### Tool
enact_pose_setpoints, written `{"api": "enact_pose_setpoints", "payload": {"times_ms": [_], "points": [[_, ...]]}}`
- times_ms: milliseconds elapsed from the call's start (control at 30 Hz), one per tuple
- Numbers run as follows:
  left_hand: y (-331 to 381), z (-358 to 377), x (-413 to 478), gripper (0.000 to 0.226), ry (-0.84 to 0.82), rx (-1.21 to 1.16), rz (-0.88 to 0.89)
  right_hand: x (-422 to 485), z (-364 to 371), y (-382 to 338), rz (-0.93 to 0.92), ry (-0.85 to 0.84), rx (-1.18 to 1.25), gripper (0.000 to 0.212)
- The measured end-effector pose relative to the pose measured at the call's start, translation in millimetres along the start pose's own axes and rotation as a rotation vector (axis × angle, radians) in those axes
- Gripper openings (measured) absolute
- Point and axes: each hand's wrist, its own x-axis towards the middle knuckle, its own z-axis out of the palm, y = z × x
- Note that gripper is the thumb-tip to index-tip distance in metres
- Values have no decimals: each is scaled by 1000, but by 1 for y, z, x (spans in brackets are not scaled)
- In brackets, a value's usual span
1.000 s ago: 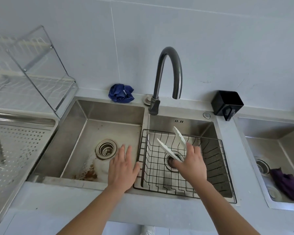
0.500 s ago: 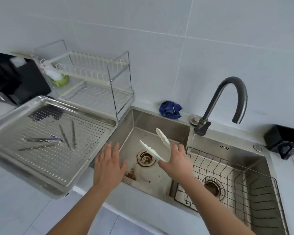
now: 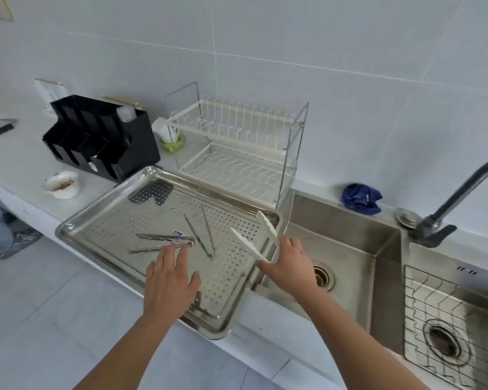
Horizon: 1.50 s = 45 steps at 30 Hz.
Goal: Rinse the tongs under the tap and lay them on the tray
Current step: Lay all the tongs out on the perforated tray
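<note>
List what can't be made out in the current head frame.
- Tap: spout end cut off by the right edge, so whether water runs is unknown.
- White tongs: hinge end hidden inside the right hand.
- Tray: the part under the left hand is covered.
- Metal tongs on the tray: label too small to read.
- Wire basket: right part cut off by the edge.

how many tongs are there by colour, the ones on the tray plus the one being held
white tongs, held in the right hand over the edge of the tray: 1
metal tongs, lying on the tray: 2
total: 3
</note>
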Motion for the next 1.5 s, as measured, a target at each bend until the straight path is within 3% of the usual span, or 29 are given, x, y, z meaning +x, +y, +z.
{"api": "enact_pose_setpoints", "payload": {"times_ms": [233,533,667,867,1000,1100,1167,1500], "points": [[-58,18,24,65,-95,24,-35,36,33,-55,20,-61,12,92],[-84,48,57,61,-143,3,-79,107,77,-63,81,-94,12,91],[-100,55,65,57,-179,-20,-131,121,96,-59,116,-82,-138,91],[-116,58,90,62,-195,-5,-57,123,117,-69,152,-35,-289,95],[-134,62,109,59,-229,-25,42,111,125,-87,125,114,-267,76],[-145,61,125,45,-237,-4,220,98,141,-107,-16,252,-227,33],[-148,60,138,34,-220,10,350,94,151,-122,-37,250,-183,10],[-191,59,181,12,-275,47,677,89,177,-139,121,53,-183,16]]}}
